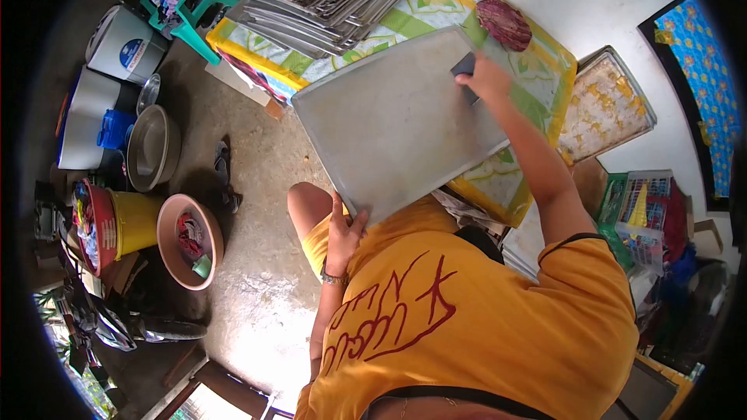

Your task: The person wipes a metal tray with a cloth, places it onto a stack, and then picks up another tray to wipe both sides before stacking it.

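Observation:
A large grey metal baking tray [389, 109] lies tilted, its far part on the table and its near corner over my lap. My left hand [345, 235] grips that near corner, thumb on top and fingers at the edge. Near the tray's far right side, my right hand [489, 80] is closed on a dark flat scraper [467, 76], pressed to the tray's surface. The scraper's exact kind is partly hidden by my fingers. A round, dark red patterned cloth pad [504, 24] rests on the table just beyond my right hand.
Many stacked trays [327, 0] stand at the back of the cloth-covered table [545, 101]. A stained tray [607, 101] leans at right, near plastic baskets [638, 210]. Basins [153, 148], a pink tub [175, 264] and a green chair [198, 12] are at left.

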Motion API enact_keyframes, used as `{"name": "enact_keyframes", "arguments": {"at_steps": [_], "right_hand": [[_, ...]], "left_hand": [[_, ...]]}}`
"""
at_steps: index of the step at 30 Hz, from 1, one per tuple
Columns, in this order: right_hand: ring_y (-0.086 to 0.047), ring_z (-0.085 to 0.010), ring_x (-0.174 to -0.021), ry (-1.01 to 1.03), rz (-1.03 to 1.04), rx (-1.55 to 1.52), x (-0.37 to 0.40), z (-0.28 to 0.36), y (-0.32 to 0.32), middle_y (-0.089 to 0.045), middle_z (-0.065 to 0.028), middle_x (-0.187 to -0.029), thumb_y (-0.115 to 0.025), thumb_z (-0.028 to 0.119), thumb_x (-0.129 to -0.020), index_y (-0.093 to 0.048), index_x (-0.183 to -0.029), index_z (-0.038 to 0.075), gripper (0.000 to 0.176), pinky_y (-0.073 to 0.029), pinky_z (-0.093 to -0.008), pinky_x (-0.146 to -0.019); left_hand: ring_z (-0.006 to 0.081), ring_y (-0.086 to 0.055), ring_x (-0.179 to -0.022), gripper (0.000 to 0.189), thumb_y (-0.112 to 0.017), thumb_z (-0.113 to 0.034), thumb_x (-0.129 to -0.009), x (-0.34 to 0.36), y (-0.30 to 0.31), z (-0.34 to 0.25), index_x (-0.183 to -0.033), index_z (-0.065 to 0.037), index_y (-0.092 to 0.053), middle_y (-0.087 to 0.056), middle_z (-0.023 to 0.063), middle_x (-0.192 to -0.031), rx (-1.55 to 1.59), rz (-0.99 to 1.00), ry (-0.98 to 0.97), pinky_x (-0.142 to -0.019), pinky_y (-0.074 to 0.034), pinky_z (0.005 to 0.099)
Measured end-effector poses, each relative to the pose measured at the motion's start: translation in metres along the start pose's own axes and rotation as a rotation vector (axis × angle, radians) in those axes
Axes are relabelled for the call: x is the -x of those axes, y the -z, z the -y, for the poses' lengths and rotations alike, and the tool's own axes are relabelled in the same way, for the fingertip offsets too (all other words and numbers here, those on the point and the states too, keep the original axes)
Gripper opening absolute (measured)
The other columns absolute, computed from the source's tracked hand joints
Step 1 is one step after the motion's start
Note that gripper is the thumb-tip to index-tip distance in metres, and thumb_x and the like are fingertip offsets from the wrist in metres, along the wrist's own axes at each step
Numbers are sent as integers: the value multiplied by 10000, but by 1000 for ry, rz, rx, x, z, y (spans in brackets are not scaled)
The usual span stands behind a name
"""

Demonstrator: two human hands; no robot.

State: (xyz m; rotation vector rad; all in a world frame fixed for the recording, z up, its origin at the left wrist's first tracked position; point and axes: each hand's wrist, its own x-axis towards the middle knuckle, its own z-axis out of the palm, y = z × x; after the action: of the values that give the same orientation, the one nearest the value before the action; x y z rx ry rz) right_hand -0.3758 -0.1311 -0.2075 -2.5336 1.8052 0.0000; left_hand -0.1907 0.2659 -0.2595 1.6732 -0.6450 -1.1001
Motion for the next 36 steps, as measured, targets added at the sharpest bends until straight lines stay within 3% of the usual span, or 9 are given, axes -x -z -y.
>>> {"name": "enact_keyframes", "arguments": {"at_steps": [5,8,14,15,18,23,30,33,36], "right_hand": [[-676,-342,-910,87,-49,33,-3,-6,-7,-690,-140,-1020,-756,527,-724,-511,-1180,79,685,-519,-479,-698],[-672,-349,-923,-22,-52,-14,-6,-6,-1,-688,-146,-1023,-755,535,-720,-514,-1180,80,692,-515,-482,-723],[-663,-333,-967,58,88,-57,28,21,2,-676,-125,-1078,-762,530,-716,-511,-1226,79,726,-526,-448,-744],[-666,-320,-954,45,-12,-101,22,12,-12,-678,-130,-1059,-768,536,-704,-511,-1211,69,737,-526,-449,-744],[-663,-331,-964,-228,-83,-296,1,-16,-10,-676,-151,-1062,-789,516,-688,-511,-1197,65,735,-520,-464,-769],[-657,-375,-950,167,-32,-273,100,90,-28,-679,-157,-1041,-767,554,-684,-527,-1197,87,734,-511,-489,-784],[-654,-359,-922,-258,-54,-376,63,29,-10,-670,-143,-991,-781,459,-716,-530,-1147,75,630,-508,-490,-756],[-657,-374,-874,130,-128,-402,121,93,-31,-671,-160,-996,-772,469,-708,-535,-1084,56,606,-512,-475,-724],[-646,-386,-894,249,48,-462,156,124,-23,-669,-156,-997,-773,473,-698,-537,-1109,72,621,-504,-477,-751]], "left_hand": [[78,-499,-457,839,-627,-104,-900,-2,-1,0,-1513,25,-69,-534,24,-583,10,-31,-2,-434,-408,217],[77,-495,-453,846,-632,-106,-899,-2,-3,3,-1513,24,-65,-526,19,-578,45,-19,-1,-432,-406,215],[77,-492,-453,852,-632,-107,-898,-2,-1,4,-1506,46,-55,-526,18,-578,18,-17,-4,-432,-406,214],[77,-491,-453,852,-632,-108,-898,0,-1,3,-1504,51,-54,-527,18,-579,8,-16,-7,-432,-407,214],[78,-492,-456,851,-632,-110,-897,1,0,-5,-1498,64,-55,-523,18,-578,21,-3,40,-434,-410,219],[82,-492,-455,851,-630,-110,-897,-4,-5,2,-1499,62,-53,-530,29,-580,43,-26,1,-440,-418,218],[91,-500,-440,848,-627,-112,-901,-3,-1,5,-1506,42,-52,-543,34,-563,-41,-13,-4,-431,-413,221],[97,-509,-439,847,-632,-116,-903,-5,-3,6,-1507,37,-58,-549,38,-563,8,-37,13,-425,-407,225],[99,-514,-445,847,-634,-122,-903,-4,-3,6,-1505,42,-62,-554,40,-565,-10,-33,14,-429,-410,227]]}}
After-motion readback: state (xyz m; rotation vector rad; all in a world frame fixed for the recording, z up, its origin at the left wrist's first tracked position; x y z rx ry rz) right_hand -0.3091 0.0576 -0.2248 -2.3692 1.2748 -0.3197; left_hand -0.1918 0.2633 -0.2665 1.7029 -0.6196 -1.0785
